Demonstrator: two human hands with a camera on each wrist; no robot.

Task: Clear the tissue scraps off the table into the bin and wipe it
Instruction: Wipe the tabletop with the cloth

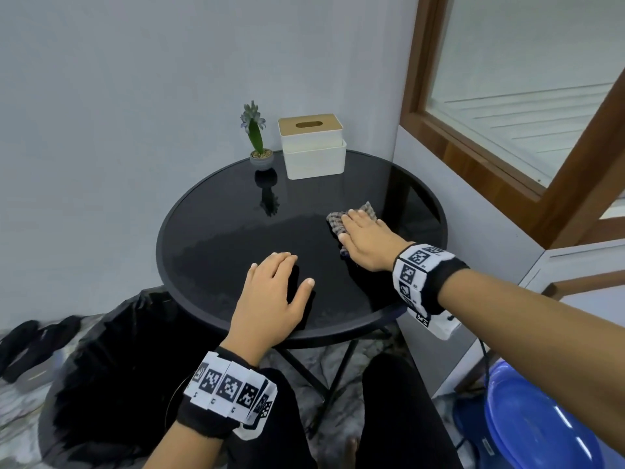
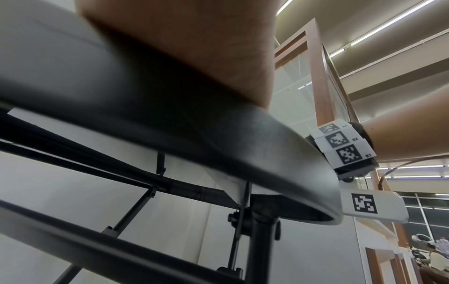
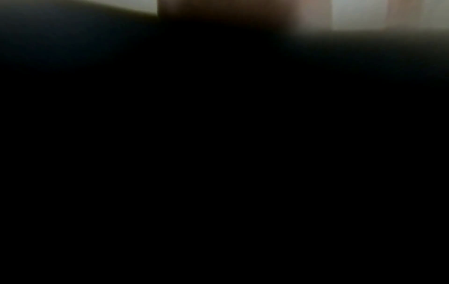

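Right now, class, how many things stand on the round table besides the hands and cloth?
2: the potted plant at the table's far edge, and the white tissue box just right of it. Nothing else shows.

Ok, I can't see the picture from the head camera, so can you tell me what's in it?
A right hand presses a grey cloth flat on a round black table, wiping it, while the left hand rests open near the front edge. A small potted plant and a white tissue box stand at the back, and a black-lined bin sits below on the left.

Black wristbands (image 1: 439, 282) with checkered marker tags
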